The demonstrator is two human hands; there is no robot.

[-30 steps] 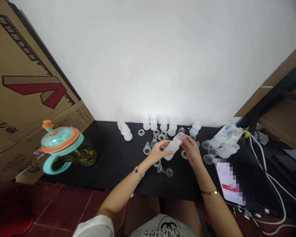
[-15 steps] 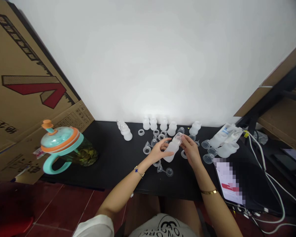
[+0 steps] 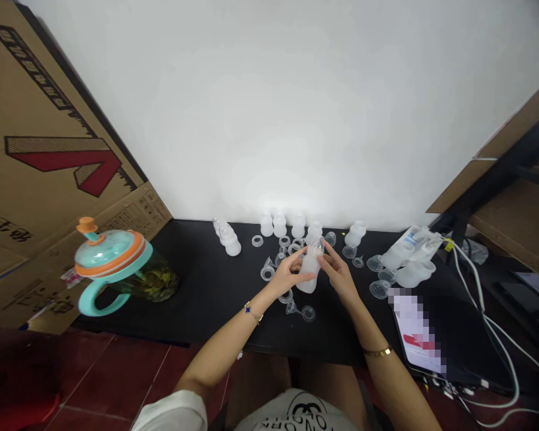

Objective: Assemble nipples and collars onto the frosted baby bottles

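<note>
Between my two hands is a frosted white baby bottle (image 3: 309, 275) with a clear top, tilted slightly to the right. My left hand (image 3: 291, 272) is wrapped round the bottle's body from the left. From the right, the fingers of my right hand (image 3: 339, 270) close on its upper part near the clear top. Several bottles (image 3: 279, 224) without clear tops stand behind, along the wall. Clear rings (image 3: 268, 273) and funnel-like pieces (image 3: 293, 307) lie scattered around my hands. At the left, bottles with clear tops (image 3: 229, 239) stand together.
A large jug (image 3: 148, 278) with a teal handle and orange-trimmed lid stands left, by a cardboard box (image 3: 49, 149). On the right are more bottles (image 3: 415, 272), a lit phone or tablet (image 3: 415, 335) and white cables (image 3: 476, 281). The black table (image 3: 197, 305) meets the wall.
The bottle has turned more upright and its top has swung left. My right hand has shifted left and lower along it, while my left hand stays round the body.
</note>
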